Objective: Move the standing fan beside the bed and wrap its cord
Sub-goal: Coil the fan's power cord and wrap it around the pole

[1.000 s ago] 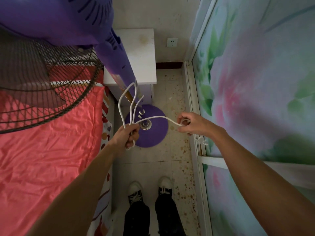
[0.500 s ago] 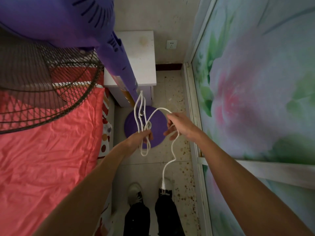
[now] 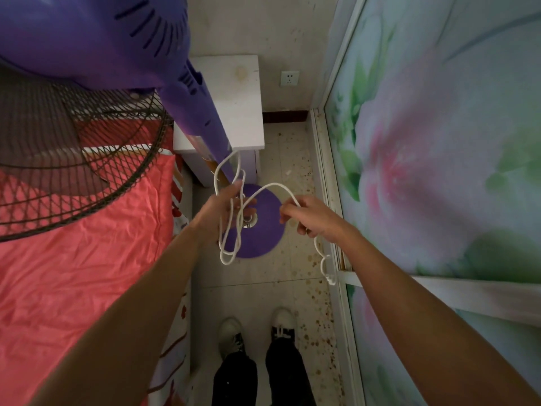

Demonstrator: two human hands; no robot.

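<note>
The purple standing fan (image 3: pixel 96 51) stands between the bed and the wall, its round purple base (image 3: pixel 263 227) on the floor and its dark wire grille (image 3: pixel 73 159) over the bed. My left hand (image 3: pixel 225 206) grips several loops of the white cord (image 3: pixel 225 253) in front of the fan pole. A strand arcs from there to my right hand (image 3: pixel 307 218), which pinches it. The cord's free end with the plug (image 3: pixel 329 275) dangles below my right hand.
A bed with a coral sheet (image 3: pixel 87 273) fills the left. A white nightstand (image 3: pixel 234 98) stands behind the fan, with a wall socket (image 3: pixel 289 78) beside it. A floral sliding door (image 3: pixel 439 171) lines the right. My two shoes (image 3: pixel 257 326) stand on the speckled tile floor.
My right hand has swung out to the right with the cord, so the strand arcs between my hands again. The plug end now hangs beside the door frame instead of above my shoes.
</note>
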